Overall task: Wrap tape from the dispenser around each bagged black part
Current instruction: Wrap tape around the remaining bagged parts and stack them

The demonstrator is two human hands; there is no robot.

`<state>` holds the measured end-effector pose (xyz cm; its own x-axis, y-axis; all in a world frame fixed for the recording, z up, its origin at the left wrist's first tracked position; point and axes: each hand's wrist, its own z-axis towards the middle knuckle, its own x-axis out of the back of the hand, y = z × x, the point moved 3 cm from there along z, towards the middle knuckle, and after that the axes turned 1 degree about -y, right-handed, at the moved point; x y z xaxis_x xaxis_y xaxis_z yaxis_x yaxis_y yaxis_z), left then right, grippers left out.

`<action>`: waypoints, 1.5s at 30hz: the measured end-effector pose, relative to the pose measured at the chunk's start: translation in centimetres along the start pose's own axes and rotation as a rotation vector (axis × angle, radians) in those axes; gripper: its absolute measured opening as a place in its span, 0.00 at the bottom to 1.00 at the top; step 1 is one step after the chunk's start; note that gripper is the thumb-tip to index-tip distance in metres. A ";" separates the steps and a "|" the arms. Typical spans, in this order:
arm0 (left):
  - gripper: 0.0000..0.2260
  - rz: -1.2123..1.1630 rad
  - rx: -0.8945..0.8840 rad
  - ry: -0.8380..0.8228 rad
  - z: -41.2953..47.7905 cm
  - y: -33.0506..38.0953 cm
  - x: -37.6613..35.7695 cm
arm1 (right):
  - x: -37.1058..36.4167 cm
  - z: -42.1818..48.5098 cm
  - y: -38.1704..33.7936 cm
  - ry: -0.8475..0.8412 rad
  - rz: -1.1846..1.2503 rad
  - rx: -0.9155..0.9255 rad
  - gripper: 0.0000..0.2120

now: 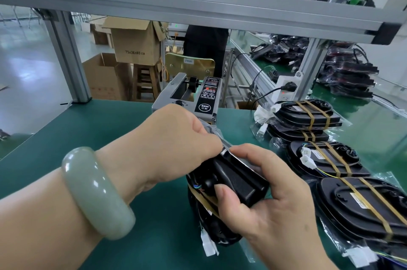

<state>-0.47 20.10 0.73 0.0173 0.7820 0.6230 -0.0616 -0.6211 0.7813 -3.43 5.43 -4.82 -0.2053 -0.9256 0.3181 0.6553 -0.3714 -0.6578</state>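
The black part (239, 178) in its clear bag (214, 131) sits between both hands over the green tabletop (99, 128), just in front of the tape dispenser (203, 102). It stands tilted, upper end toward the dispenser, lower end down by the tabletop; whether it rests on the surface cannot be told.

The left hand (176, 142), with a pale green bangle (97, 192) on its wrist, is curled over the upper end of the part and pinches the loose plastic there. The right hand (275, 208) grips the part from the right, its thumb (224, 195) pressed on the near face and its fingers wrapped over the top edge. A brownish strip of tape (201, 198) crosses the lower half of the part, and a white connector (208, 245) hangs inside the bag at the bottom.

To the right, close beside the hands, lie several taped parts (356, 203), each bagged and crossed by two bands of the same tape, some of them stacked. Behind them a white socket block (286, 88) carries a black plug. Farther back, heaps of black parts (343, 76) lie on a green belt.

Beyond the tabletop stand cardboard boxes (136, 43), a wooden stool (146, 82) and a person in dark clothes (206, 40), seen past a grey metal rail (198, 5)
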 end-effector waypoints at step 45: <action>0.06 -0.093 -0.067 0.036 3.1 -2.1 0.1 | 0.4 -0.3 1.9 -0.100 0.074 -0.097 0.41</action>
<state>2.79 21.38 -0.73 -0.0093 0.8382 0.5452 -0.1284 -0.5417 0.8307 -2.50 4.32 -6.13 -0.0827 -0.9405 0.3295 0.5914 -0.3124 -0.7434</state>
